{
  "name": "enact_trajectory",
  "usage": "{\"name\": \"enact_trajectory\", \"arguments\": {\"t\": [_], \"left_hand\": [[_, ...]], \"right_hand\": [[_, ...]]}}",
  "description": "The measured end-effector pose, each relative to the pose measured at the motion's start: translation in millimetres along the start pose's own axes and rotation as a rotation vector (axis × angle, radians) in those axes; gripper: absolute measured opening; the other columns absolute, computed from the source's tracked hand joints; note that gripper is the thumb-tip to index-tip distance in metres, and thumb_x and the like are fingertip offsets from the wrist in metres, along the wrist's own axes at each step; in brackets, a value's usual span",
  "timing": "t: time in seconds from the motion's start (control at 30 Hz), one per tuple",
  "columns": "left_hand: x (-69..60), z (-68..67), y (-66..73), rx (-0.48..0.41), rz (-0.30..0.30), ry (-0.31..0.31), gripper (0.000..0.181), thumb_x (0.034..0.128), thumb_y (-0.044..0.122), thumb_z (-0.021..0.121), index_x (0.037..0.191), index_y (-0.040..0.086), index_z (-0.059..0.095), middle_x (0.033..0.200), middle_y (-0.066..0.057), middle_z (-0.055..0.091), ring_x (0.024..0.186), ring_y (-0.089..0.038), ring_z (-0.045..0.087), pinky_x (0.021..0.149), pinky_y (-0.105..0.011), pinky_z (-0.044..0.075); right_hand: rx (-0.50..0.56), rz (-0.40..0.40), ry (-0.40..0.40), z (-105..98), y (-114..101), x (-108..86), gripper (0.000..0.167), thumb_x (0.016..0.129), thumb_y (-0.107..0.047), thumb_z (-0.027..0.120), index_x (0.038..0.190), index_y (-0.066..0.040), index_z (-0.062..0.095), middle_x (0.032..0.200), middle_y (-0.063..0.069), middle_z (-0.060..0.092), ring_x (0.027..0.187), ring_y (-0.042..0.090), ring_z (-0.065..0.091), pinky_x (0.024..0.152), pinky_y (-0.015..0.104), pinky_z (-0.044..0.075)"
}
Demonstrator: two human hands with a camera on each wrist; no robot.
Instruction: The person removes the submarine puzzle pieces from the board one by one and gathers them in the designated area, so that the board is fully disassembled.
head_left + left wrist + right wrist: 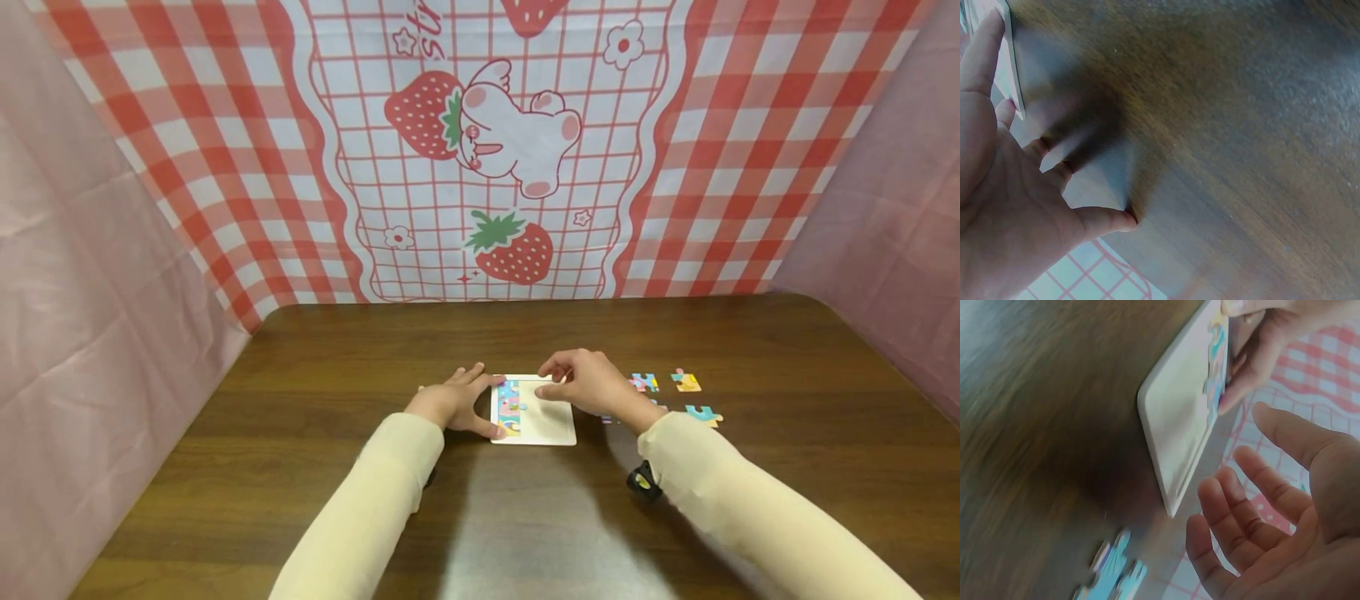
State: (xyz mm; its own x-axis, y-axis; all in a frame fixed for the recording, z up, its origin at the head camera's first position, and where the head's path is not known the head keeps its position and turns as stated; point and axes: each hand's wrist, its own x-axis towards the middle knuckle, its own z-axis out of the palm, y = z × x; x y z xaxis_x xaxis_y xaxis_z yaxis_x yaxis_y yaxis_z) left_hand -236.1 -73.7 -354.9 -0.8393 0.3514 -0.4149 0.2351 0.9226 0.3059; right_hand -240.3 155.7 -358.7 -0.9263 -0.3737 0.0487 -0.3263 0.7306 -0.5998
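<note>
A white puzzle tray [551, 423] [1172, 412] lies on the table, with joined colourful pieces [509, 406] [1215, 372] along its left side. My left hand [453, 403] [1016, 200] is spread at that side, thumb and index fingertip touching the tray's left corners and the other fingers extended beyond it. Over the tray's right part is my right hand [592, 385] [1272, 506], fingers slightly bent and apart; the right wrist view shows nothing held in it.
Several loose puzzle pieces [686, 381] [1107, 575] lie on the brown table [337, 500] right of the tray, some partly hidden by my right hand and forearm. A red-and-white checked cloth [285, 167] hangs behind the table, with pink cloth [97, 250] at the sides.
</note>
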Motion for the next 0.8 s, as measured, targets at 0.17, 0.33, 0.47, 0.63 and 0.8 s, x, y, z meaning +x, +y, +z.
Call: {"name": "enact_trajectory", "arguments": {"t": [0.17, 0.33, 0.47, 0.63, 0.8], "left_hand": [[-0.1, 0.1, -0.6, -0.001, 0.002, 0.004, 0.087, 0.0884, 0.052, 0.076, 0.160, 0.033, 0.031, 0.171, -0.003, 0.012, 0.156, -0.029, 0.010, 0.111, -0.076, 0.017], [-0.8, -0.2, -0.4, -0.006, 0.005, 0.003, 0.087, 0.0884, 0.052, 0.076, 0.160, 0.033, 0.031, 0.171, -0.003, 0.012, 0.156, -0.029, 0.009, 0.111, -0.077, 0.016], [-0.6, 0.0, -0.4, -0.010, 0.004, 0.003, 0.087, 0.0884, 0.051, 0.076, 0.160, 0.033, 0.031, 0.171, -0.003, 0.012, 0.156, -0.029, 0.009, 0.112, -0.077, 0.016], [0.1, 1.0, -0.8, -0.018, 0.001, -0.001, 0.087, 0.0888, 0.050, 0.076, 0.160, 0.033, 0.030, 0.171, -0.003, 0.011, 0.156, -0.029, 0.009, 0.112, -0.077, 0.015], [1.0, 1.6, -0.7, -0.001, -0.007, 0.007, 0.090, 0.0887, 0.050, 0.076, 0.161, 0.031, 0.026, 0.171, -0.003, 0.012, 0.156, -0.029, 0.010, 0.112, -0.076, 0.016]], "right_hand": [[-0.047, -0.003, -0.036, 10.6, -8.7, 8.0, 0.028, 0.087, -0.025, 0.081, 0.106, -0.005, 0.075, 0.086, 0.002, 0.066, 0.076, 0.015, 0.060, 0.065, 0.032, 0.049], [-0.119, 0.013, -0.047, 19.8, -14.4, 13.7, 0.025, 0.085, -0.024, 0.083, 0.103, -0.008, 0.077, 0.083, 0.000, 0.066, 0.073, 0.013, 0.059, 0.062, 0.030, 0.048], [-0.158, 0.036, -0.046, 24.7, -19.0, 17.0, 0.023, 0.085, -0.024, 0.084, 0.101, -0.009, 0.079, 0.084, 0.000, 0.067, 0.072, 0.013, 0.058, 0.060, 0.029, 0.047], [-0.201, 0.043, -0.050, 29.1, -21.6, 20.0, 0.019, 0.086, -0.023, 0.084, 0.099, -0.011, 0.079, 0.086, 0.000, 0.068, 0.073, 0.013, 0.060, 0.060, 0.030, 0.048], [-0.222, 0.053, -0.063, 30.8, -23.8, 22.2, 0.015, 0.086, -0.021, 0.084, 0.097, -0.012, 0.078, 0.088, 0.000, 0.069, 0.069, 0.013, 0.059, 0.057, 0.029, 0.048]]}}
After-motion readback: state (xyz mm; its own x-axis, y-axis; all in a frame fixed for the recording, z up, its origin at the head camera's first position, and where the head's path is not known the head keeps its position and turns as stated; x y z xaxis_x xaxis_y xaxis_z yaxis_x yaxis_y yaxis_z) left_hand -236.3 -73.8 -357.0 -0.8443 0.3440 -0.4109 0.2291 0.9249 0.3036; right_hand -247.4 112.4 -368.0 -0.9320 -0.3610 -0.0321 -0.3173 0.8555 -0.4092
